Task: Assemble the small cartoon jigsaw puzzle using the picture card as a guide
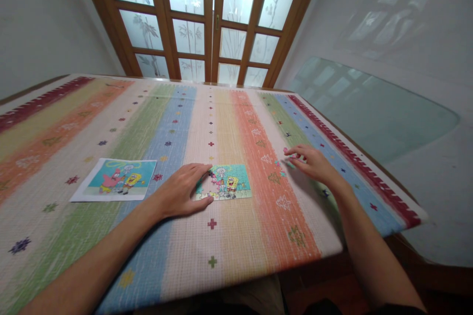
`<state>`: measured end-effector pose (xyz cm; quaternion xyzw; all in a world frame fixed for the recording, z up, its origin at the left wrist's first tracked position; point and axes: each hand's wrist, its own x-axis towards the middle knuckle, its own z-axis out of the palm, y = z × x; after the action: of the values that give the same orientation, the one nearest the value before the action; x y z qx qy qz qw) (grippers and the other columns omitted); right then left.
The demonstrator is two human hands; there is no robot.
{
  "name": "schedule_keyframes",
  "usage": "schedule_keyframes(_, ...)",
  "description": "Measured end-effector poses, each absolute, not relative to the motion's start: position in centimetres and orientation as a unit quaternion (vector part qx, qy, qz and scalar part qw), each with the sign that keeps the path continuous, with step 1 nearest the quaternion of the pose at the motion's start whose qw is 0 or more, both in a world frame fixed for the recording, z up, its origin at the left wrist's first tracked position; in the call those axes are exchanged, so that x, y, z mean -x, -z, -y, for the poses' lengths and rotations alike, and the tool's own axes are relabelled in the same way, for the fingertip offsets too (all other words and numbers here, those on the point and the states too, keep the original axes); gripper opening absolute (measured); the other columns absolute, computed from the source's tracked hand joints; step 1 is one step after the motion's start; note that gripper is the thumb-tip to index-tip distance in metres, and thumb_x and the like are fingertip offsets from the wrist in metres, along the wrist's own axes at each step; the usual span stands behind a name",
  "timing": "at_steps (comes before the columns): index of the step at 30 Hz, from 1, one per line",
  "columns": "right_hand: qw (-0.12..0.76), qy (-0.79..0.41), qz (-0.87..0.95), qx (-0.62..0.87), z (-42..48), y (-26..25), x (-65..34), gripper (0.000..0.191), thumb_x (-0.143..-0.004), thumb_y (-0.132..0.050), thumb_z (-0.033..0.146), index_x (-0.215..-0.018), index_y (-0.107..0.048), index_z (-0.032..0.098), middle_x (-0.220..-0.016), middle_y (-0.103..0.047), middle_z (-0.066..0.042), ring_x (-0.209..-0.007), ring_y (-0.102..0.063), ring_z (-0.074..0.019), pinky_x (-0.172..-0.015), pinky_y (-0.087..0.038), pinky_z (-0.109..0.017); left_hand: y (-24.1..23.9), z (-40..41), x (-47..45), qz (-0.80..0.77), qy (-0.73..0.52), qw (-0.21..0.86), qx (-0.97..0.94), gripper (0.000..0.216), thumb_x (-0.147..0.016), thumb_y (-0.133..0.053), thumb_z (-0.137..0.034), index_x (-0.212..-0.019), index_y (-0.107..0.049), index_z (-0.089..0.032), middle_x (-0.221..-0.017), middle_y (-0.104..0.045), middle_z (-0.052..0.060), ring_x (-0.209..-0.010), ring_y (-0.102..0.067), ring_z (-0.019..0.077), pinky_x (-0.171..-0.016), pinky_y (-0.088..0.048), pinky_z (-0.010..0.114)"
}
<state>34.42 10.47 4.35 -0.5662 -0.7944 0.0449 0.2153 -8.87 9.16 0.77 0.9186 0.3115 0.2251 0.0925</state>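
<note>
A partly assembled cartoon jigsaw puzzle (242,177) lies flat on the tablecloth in front of me. My left hand (185,189) rests at its left side, thumb and fingers spread around that edge and covering part of it. To the right of the puzzle, my right hand (309,161) hovers low with its thumb and index finger apart, over a few small loose jigsaw pieces (283,174) in pink and teal. Some of those pieces are partly hidden by the fingers. On the left lies a printed paper picture (123,177) of similar cartoon characters.
A striped, patterned tablecloth (229,236) covers the table, whose near edge is just in front of me. Wooden doors with frosted panes (190,34) stand beyond the far edge. A pale glass panel (369,101) leans by the right wall.
</note>
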Motion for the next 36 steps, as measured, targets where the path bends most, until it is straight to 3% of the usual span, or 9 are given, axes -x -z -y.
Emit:
schedule_keyframes(4, 0.202, -0.024, 0.764, 0.612, -11.1, -3.8, -37.1, 0.019, -0.085, -0.059, 0.025, -0.089, -0.077, 0.020, -0.085, -0.073, -0.010, -0.068, -0.064, -0.0217, -0.070, -0.050, -0.036, -0.8, -9.2, 8.9, -0.309, -0.229, 0.096, -0.918, 0.064, -0.090, -0.065, -0.043, -0.143, -0.043, -0.014, -0.135, -0.062, 0.019, -0.124, -0.060, 0.0349, -0.107, -0.050, 0.053)
schedule_keyframes(10, 0.203, -0.009, 0.710, 0.674, -11.4, -2.8, -38.0, 0.025, -0.083, -0.062, 0.033, -0.096, -0.078, 0.018, -0.090, -0.075, -0.010, -0.069, -0.064, -0.0213, -0.072, -0.051, -0.034, -0.9, -9.2, 8.8, -0.305, -0.228, 0.096, -0.920, 0.064, -0.092, -0.065, -0.042, -0.144, -0.041, -0.015, -0.136, -0.061, 0.019, -0.124, -0.060, 0.0349, -0.106, -0.050, 0.054)
schedule_keyframes(17, 0.171, -0.017, 0.684, 0.708, -11.6, -1.9, -38.4, 0.032, -0.080, -0.051, 0.011, -0.092, -0.080, 0.019, -0.094, -0.076, -0.011, -0.088, -0.069, -0.0250, -0.083, -0.052, -0.033, -1.1, -9.1, 8.8, -0.302, -0.234, 0.096, -0.919, 0.063, -0.091, -0.065, -0.042, -0.145, -0.042, -0.018, -0.134, -0.063, 0.016, -0.122, -0.061, 0.0351, -0.105, -0.051, 0.054)
schedule_keyframes(30, 0.124, -0.029, 0.732, 0.669, -14.6, -2.2, -36.2, 0.028, -0.091, -0.058, 0.027, -0.108, -0.078, 0.018, -0.093, -0.074, -0.012, -0.082, -0.067, -0.0237, -0.080, -0.049, -0.032, -0.9, -9.1, 8.8, -0.298, -0.238, 0.096, -0.919, 0.062, -0.091, -0.065, -0.043, -0.144, -0.041, -0.018, -0.134, -0.062, 0.017, -0.122, -0.061, 0.0346, -0.104, -0.052, 0.054)
schedule_keyframes(36, 0.127, -0.053, 0.715, 0.685, -15.9, -2.6, -35.9, 0.012, -0.085, -0.066, 0.027, -0.087, -0.073, 0.017, -0.086, -0.073, -0.010, -0.074, -0.065, -0.0208, -0.071, -0.048, -0.030, -0.8, -9.2, 9.0, -0.300, -0.232, 0.101, -0.920, 0.061, -0.094, -0.062, -0.046, -0.144, -0.041, -0.018, -0.136, -0.061, 0.017, -0.123, -0.060, 0.0350, -0.105, -0.051, 0.054)
